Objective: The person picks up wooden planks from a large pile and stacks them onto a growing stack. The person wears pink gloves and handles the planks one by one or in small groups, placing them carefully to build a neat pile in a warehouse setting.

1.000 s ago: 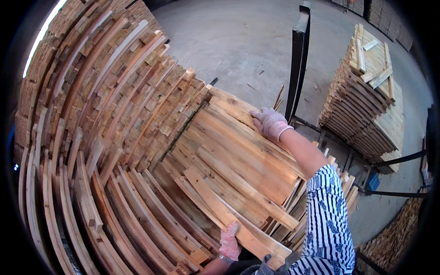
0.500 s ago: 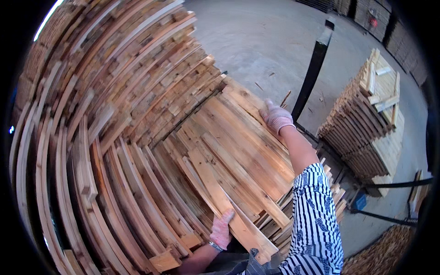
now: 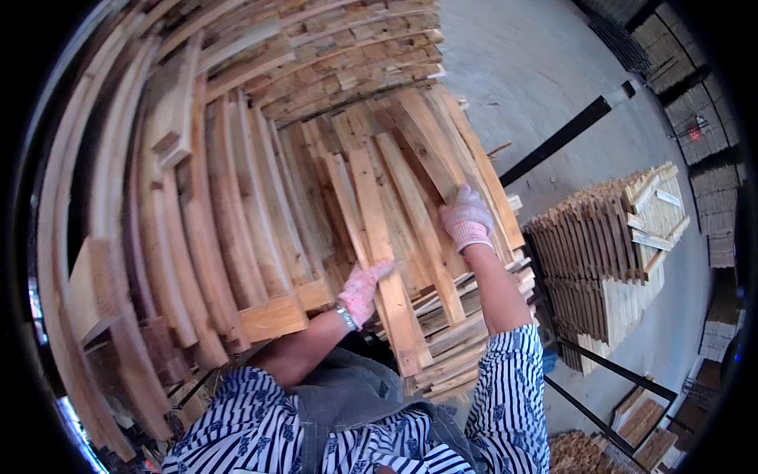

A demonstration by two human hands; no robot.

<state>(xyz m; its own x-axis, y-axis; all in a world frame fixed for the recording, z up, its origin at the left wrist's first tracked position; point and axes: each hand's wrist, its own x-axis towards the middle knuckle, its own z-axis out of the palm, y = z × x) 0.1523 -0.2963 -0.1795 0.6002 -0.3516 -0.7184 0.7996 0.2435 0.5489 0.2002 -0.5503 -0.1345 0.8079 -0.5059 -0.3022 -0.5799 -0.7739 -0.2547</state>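
Observation:
My left hand (image 3: 365,294), in a pale pink work glove, is closed on the edge of a long narrow wooden board (image 3: 377,237), its thumb over the top face. This board's near end sticks out toward me past the pile. To the right, my gloved right hand (image 3: 467,219) grips the near end of another wooden board (image 3: 429,144), which looks tilted, with a dark gap along its left side. Its fingertips are partly hidden. Between the two hands lies a further loose board (image 3: 418,213), on top of the stack of planks (image 3: 462,347).
Upright wooden boards (image 3: 229,205) lean in a row on the left. A tall timber stack (image 3: 355,47) rises at the far side. A black post (image 3: 564,134) slants up beyond my right hand. Nailed wooden panels (image 3: 592,245) are piled on the floor at the right.
My right hand has come from the stack's far right edge back toward me and taken hold of a board. My left hand stays on its board. The view has turned.

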